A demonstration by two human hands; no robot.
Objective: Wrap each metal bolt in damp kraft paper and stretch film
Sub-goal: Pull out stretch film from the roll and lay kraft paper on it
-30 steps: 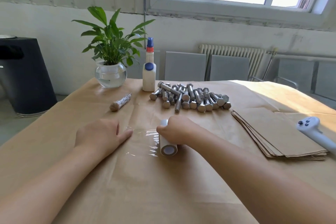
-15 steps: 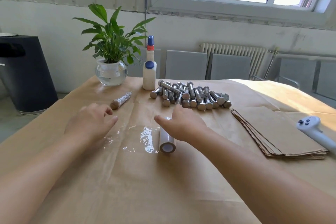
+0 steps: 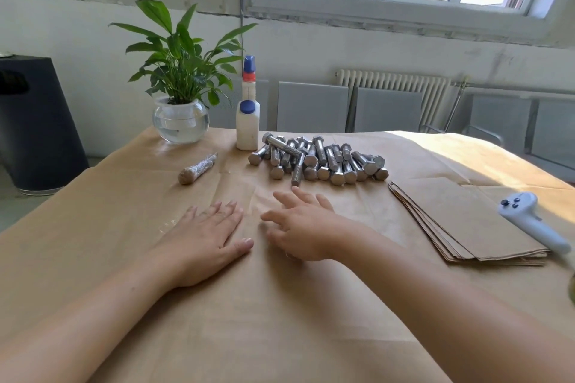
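A pile of several bare metal bolts (image 3: 317,162) lies at the far middle of the paper-covered table (image 3: 280,336). One bolt wrapped in paper and film (image 3: 196,169) lies to its left. My left hand (image 3: 208,235) lies flat, palm down, on a pulled-out sheet of stretch film (image 3: 168,224) that glints at its left edge. My right hand (image 3: 300,227) hovers or rests just right of it with fingers spread, covering the film roll; only a sliver of the roll (image 3: 288,255) shows under the palm. A stack of kraft paper sheets (image 3: 466,221) sits at the right.
A white spray bottle (image 3: 247,116) and a potted plant in a glass bowl (image 3: 180,118) stand at the table's far edge. A pale handheld controller (image 3: 529,221) lies on the paper stack's right side. A black bin (image 3: 34,121) stands on the floor at left.
My left hand slid right and flattened onto the film. My right hand opened its fingers and now covers the roll, which showed plainly before.
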